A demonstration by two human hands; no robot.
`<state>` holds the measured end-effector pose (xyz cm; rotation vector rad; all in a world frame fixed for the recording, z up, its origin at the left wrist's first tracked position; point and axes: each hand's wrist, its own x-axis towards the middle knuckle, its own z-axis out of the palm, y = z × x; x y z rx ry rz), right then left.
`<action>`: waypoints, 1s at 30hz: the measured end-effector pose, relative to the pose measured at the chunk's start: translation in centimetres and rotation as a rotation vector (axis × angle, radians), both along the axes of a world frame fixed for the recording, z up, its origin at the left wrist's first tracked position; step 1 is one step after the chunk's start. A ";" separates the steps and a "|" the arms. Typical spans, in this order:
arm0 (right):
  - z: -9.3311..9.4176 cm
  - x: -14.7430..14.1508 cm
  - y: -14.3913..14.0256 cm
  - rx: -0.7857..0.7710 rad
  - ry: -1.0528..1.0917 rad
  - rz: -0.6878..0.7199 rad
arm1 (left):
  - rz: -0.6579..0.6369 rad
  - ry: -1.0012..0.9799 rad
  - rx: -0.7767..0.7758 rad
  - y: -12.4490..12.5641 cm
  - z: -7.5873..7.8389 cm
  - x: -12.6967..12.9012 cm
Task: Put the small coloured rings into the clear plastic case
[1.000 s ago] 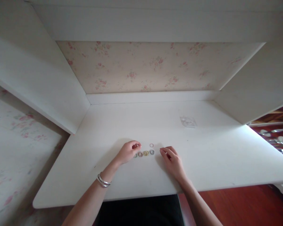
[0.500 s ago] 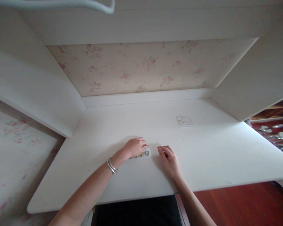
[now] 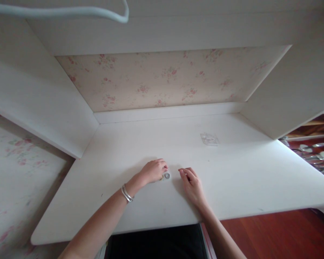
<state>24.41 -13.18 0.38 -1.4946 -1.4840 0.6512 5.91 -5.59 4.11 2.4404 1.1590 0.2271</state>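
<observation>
Desk (image 3: pixel 232 180): white, floral back wall.
Left hand (image 3: pixel 152 171): palm down, fingers curled over rings (image 3: pixel 166 176).
Right hand (image 3: pixel 192 185): at 3 o'clock of rings, fingers loosely bent, holding nothing.

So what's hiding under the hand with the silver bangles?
Beside the left hand a small grey ring and a yellowish ring's edge show on the white desk; anything underneath is covered.

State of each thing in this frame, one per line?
left hand: curled, fingertips over the rings on the desk
right hand: loosely curled, resting on the desk, holds nothing seen
rings: lying flat, partly hidden by left hand
clear bag: lying flat, untouched
bangles: on left wrist
</observation>
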 end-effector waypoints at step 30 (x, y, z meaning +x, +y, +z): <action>-1.5 1.8 2.1 -0.139 0.082 0.007 | 0.403 -0.532 -0.209 -3.0 -0.7 -4.4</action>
